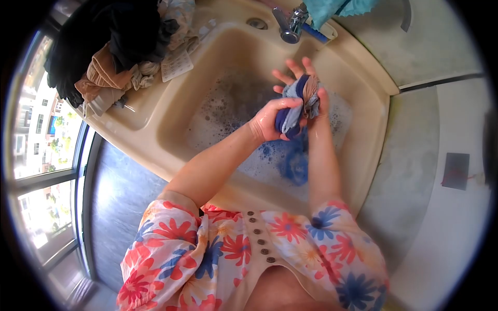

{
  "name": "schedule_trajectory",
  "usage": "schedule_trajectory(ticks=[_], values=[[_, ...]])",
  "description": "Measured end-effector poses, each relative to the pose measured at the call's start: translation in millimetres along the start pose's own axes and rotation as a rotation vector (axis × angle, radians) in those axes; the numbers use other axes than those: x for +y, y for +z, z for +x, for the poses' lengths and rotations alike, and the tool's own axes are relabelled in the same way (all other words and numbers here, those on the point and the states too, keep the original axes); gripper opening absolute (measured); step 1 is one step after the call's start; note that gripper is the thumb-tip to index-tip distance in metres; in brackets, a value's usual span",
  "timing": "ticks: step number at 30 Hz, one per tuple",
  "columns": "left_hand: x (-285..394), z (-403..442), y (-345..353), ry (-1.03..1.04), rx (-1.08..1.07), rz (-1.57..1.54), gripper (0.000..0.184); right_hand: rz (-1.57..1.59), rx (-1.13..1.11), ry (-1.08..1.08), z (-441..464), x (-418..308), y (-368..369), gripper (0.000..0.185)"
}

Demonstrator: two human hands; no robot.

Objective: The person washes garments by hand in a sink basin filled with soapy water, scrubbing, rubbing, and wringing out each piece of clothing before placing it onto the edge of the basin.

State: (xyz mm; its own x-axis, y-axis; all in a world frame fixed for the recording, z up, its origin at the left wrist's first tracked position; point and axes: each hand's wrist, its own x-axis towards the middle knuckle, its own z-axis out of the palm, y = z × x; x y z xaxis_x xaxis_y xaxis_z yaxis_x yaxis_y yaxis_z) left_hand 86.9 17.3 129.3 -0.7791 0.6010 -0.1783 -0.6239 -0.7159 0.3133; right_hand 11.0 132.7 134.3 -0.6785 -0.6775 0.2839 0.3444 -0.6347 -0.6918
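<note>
A wet, bunched-up cloth in navy, light blue and brown is between my two hands above the soapy water. My left hand is closed round its left side, with the thumb pressed across it. My right hand supports it from behind and the right, its thumb along the edge and its fingers stretched out past the top. The cloth's exact kind is hard to tell. Below lies the beige basin, holding sudsy water. Something blue shows in the water under my hands.
A chrome tap stands at the back rim, with a turquoise cloth beside it. Dark and brown clothes are heaped on the left ledge. A window is at the left, and a wall at the right.
</note>
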Motion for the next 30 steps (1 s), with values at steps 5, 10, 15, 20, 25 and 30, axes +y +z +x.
schedule_trajectory(ticks=[5,10,15,20,25,30], values=[[10.0,-1.5,4.2,0.096,0.188,0.151,0.032,-0.112,0.486,0.178,22.1,-5.7,25.4,0.019],[12.5,-1.6,10.8,0.230,0.494,0.427,0.019,-0.229,0.667,0.223,27.1,16.6,15.9,0.015],[2.2,14.3,-34.3,0.143,0.741,1.064,0.031,-0.504,0.679,0.219,22.4,32.0,-1.7,0.010],[6.4,9.9,-36.8,0.035,0.902,1.586,0.050,-0.412,0.891,0.148,11.4,56.2,-17.6,0.010],[35.2,-9.6,-3.6,0.026,0.550,0.892,0.049,0.001,0.780,0.222,0.2,53.0,-23.2,0.028],[76.1,-10.1,0.4,0.542,0.896,1.544,0.053,-0.341,0.589,0.428,2.8,40.6,6.8,0.070]])
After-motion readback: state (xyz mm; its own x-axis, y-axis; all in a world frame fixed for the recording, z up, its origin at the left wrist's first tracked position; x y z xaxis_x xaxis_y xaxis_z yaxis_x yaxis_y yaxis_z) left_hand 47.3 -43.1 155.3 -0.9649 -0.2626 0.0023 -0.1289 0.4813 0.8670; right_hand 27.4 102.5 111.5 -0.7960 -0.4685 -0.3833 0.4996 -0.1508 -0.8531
